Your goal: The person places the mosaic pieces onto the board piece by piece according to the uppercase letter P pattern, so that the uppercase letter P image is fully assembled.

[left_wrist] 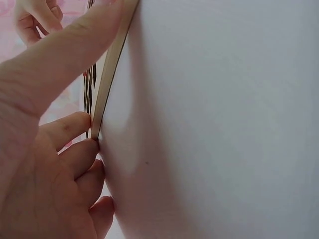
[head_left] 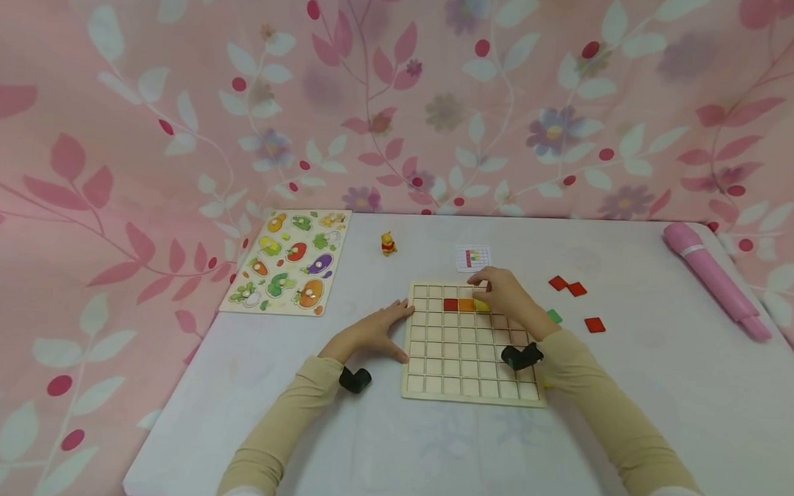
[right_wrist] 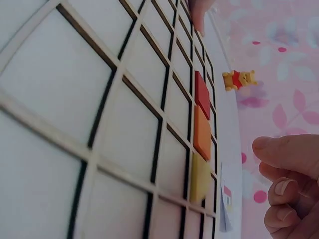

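A wooden grid board [head_left: 471,367] lies on the white table [head_left: 628,402]. Its second row holds a red tile [head_left: 450,304], an orange tile [head_left: 466,305] and a yellow tile [head_left: 481,306], also seen in the right wrist view as red tile [right_wrist: 201,93], orange tile [right_wrist: 202,132] and yellow tile [right_wrist: 199,177]. My right hand [head_left: 490,291] hovers just over the yellow tile with loosely curled fingers [right_wrist: 281,191], holding nothing. My left hand [head_left: 394,322] lies flat on the table, its fingers [left_wrist: 75,129] touching the board's left edge [left_wrist: 107,74].
Loose red tiles [head_left: 558,283] [head_left: 594,325] and a green tile [head_left: 554,315] lie right of the board. A small pattern card [head_left: 472,258] and a yellow bear figure [head_left: 388,243] sit behind it. A vegetable puzzle [head_left: 291,262] is far left, a pink cylinder [head_left: 717,280] far right.
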### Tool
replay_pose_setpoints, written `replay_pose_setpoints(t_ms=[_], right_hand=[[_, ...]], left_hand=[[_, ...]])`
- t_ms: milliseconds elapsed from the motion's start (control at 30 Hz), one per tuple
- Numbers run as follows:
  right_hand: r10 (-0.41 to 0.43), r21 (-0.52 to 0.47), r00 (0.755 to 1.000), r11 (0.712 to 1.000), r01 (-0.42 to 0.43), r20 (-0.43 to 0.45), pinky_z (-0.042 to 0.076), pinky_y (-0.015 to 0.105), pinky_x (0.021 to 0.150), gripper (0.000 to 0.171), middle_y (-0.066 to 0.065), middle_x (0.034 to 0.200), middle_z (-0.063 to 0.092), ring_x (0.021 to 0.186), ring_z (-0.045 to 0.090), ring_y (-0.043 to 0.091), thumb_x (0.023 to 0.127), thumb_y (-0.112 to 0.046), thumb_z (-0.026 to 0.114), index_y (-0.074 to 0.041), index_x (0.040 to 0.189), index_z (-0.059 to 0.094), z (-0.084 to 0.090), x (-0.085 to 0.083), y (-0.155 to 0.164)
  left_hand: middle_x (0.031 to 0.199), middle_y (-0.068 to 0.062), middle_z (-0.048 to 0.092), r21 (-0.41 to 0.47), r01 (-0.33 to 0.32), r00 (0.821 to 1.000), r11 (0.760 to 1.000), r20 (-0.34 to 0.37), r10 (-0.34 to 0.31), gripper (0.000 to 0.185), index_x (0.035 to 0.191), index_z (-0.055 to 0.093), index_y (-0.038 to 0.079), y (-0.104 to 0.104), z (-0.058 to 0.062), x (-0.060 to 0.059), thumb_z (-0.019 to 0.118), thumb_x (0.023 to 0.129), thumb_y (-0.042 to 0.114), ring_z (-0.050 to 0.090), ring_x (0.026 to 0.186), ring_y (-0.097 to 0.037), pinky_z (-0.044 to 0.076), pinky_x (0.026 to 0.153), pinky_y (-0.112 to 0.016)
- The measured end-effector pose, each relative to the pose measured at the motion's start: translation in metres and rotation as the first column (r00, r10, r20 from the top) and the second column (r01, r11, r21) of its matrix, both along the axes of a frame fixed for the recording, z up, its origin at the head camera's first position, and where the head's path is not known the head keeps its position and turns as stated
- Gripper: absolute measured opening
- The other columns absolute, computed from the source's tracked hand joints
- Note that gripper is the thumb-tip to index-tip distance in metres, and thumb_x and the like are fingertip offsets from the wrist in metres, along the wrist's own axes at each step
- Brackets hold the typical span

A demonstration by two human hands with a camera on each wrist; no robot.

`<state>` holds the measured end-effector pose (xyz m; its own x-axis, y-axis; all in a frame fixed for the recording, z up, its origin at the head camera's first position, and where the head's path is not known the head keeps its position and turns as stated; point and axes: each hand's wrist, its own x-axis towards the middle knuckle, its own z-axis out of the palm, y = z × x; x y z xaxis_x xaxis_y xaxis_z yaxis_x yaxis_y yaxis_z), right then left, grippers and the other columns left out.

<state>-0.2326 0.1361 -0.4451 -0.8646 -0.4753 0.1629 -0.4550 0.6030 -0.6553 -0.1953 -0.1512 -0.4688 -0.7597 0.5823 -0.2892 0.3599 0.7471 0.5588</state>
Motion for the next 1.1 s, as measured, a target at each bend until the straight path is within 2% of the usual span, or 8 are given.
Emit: replay_pose_setpoints(t_ms=[267,367,433,567,667,767,833,1100], right_hand=[[-0.109,0.029,0.99,0.993,0.112,-0.09,0.041,0.031,0.052,0.023,0.02,0.093,0.061,0.063,0.047,0.021,0.078,0.0,0.066,0.008,0.1,0.063,0.015,-0.007,0.048],[-0.168,0.063,0.982,0.983,0.174,-0.091,0.042,0.031,0.051,0.024,0.021,0.093,0.06,0.062,0.049,0.022,0.079,-0.001,0.066,0.008,0.1,0.063,0.018,-0.01,0.073],[-0.212,0.087,0.975,0.972,0.217,-0.069,0.042,0.03,0.05,0.026,0.023,0.093,0.06,0.062,0.049,0.022,0.079,-0.003,0.065,0.009,0.101,0.062,0.018,-0.011,0.089],[-0.291,0.122,0.956,0.951,0.285,0.035,0.045,0.032,0.049,0.031,0.026,0.098,0.056,0.059,0.052,0.025,0.08,-0.006,0.064,0.011,0.105,0.058,0.008,-0.012,0.114],[-0.324,0.153,0.941,0.939,0.308,0.095,0.047,0.041,0.062,0.035,0.029,0.102,0.054,0.072,0.055,0.033,0.081,-0.008,0.065,0.013,0.108,0.056,-0.003,-0.012,0.124],[-0.347,0.186,0.93,0.928,0.322,0.122,0.042,0.05,0.078,0.038,0.03,0.105,0.053,0.09,0.05,0.039,0.081,-0.01,0.065,0.014,0.108,0.054,-0.011,-0.012,0.127],[-0.362,0.194,0.923,0.922,0.334,0.132,0.039,0.051,0.083,0.038,0.03,0.105,0.053,0.096,0.047,0.041,0.08,-0.009,0.065,0.015,0.107,0.054,-0.014,-0.012,0.128],[-0.398,0.203,0.901,0.91,0.363,0.173,0.041,0.049,0.082,0.038,0.03,0.103,0.052,0.091,0.047,0.038,0.081,-0.008,0.064,0.016,0.109,0.052,-0.019,-0.015,0.125]], left_hand=[[0.147,-0.003,0.012,-0.016,0.005,1.0,1.0,-0.025,-0.005,0.101,0.142,0.025,0.012,-0.002,0.0,0.0,0.08,0.062,0.04,0.007,0.133,-0.017,0.011,0.106,-0.035],[0.147,-0.004,0.013,-0.013,0.011,0.999,1.0,-0.043,-0.012,0.102,0.142,0.026,0.011,-0.003,0.0,0.001,0.08,0.061,0.041,0.008,0.133,-0.018,0.012,0.106,-0.036],[0.147,-0.004,0.014,-0.005,0.014,0.999,1.0,-0.051,-0.014,0.101,0.141,0.027,0.011,-0.004,0.0,0.0,0.08,0.061,0.042,0.009,0.133,-0.018,0.012,0.105,-0.036],[0.147,-0.005,0.015,0.004,0.017,0.998,1.0,-0.063,-0.016,0.101,0.141,0.028,0.01,-0.003,-0.002,0.0,0.08,0.061,0.042,0.01,0.133,-0.019,0.013,0.105,-0.035],[0.147,-0.004,0.014,-0.013,0.019,0.998,1.0,-0.055,-0.02,0.101,0.141,0.027,0.011,-0.001,-0.002,0.0,0.079,0.061,0.043,0.01,0.133,-0.018,0.012,0.105,-0.033],[0.147,-0.006,0.015,-0.003,0.014,0.999,1.0,-0.04,-0.014,0.102,0.141,0.027,0.009,0.0,0.0,0.0,0.08,0.06,0.04,0.011,0.133,-0.02,0.013,0.106,-0.035],[0.147,-0.007,0.015,0.004,0.01,0.999,1.0,-0.031,-0.01,0.102,0.141,0.027,0.009,0.001,0.001,0.001,0.081,0.06,0.039,0.011,0.133,-0.02,0.013,0.106,-0.037],[0.147,-0.006,0.015,-0.01,0.019,0.999,1.0,-0.041,-0.02,0.102,0.141,0.027,0.009,-0.001,-0.002,-0.001,0.081,0.061,0.039,0.011,0.133,-0.02,0.013,0.105,-0.038]])
